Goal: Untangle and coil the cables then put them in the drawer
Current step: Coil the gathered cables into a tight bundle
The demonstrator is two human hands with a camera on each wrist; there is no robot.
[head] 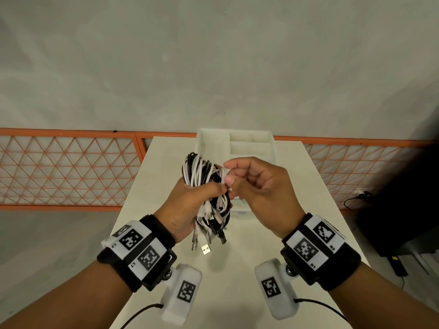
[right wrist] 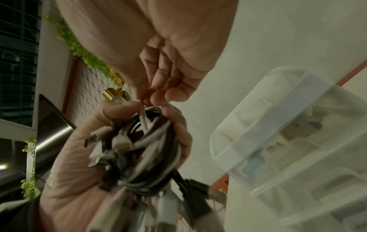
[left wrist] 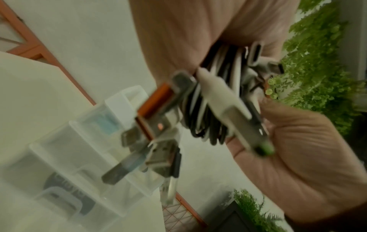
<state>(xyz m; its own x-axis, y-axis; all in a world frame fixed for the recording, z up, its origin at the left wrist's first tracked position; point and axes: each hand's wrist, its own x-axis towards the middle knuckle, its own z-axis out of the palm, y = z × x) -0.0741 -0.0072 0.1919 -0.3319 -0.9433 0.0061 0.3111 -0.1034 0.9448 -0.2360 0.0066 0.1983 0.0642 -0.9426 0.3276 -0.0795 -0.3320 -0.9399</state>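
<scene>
A bundle of black and white cables is held upright above the white table. My left hand grips the bundle round its middle, and several USB plugs hang below the fist. My right hand pinches a white strand at the bundle's right side between thumb and forefinger. The left wrist view shows the cables in the palm, the right wrist view shows the bundle in the left hand. A translucent drawer unit stands behind the hands with its top drawer pulled open.
The drawer unit has several stacked drawers with small items inside. An orange mesh fence runs behind the table. A dark object and a floor cable sit at the right. Green foliage shows in the left wrist view.
</scene>
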